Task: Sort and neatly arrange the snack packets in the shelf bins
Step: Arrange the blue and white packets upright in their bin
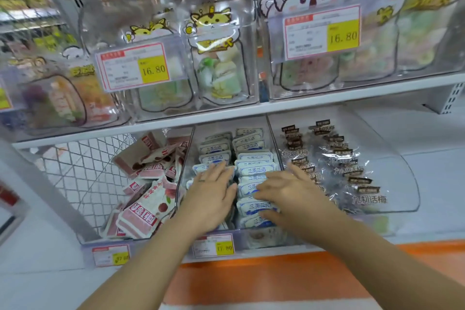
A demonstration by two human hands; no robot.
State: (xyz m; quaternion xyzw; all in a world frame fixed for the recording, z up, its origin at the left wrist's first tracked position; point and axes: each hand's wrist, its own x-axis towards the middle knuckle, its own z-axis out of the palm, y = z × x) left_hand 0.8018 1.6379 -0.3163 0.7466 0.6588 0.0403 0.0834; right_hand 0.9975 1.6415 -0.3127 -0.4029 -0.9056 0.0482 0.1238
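Observation:
Blue-and-white snack packets [254,158] stand in two neat rows in the middle clear bin [270,128] on the lower shelf. My left hand [210,191] lies flat on the left row, fingers spread, holding nothing. My right hand [286,194] rests on the right row with its fingers curled over the near packets; no packet is lifted. Pink-and-white packets [148,204] lie jumbled in the left bin. Clear packets with brown labels [347,166] sit in two rows in the right bin.
The upper shelf holds clear bins of animal-shaped candy bags [216,63] with 16.80 price tags [141,68]. A wire mesh panel [83,178] closes the left side. Price tags [214,245] hang on the lower bins' fronts. An orange band [251,282] runs below.

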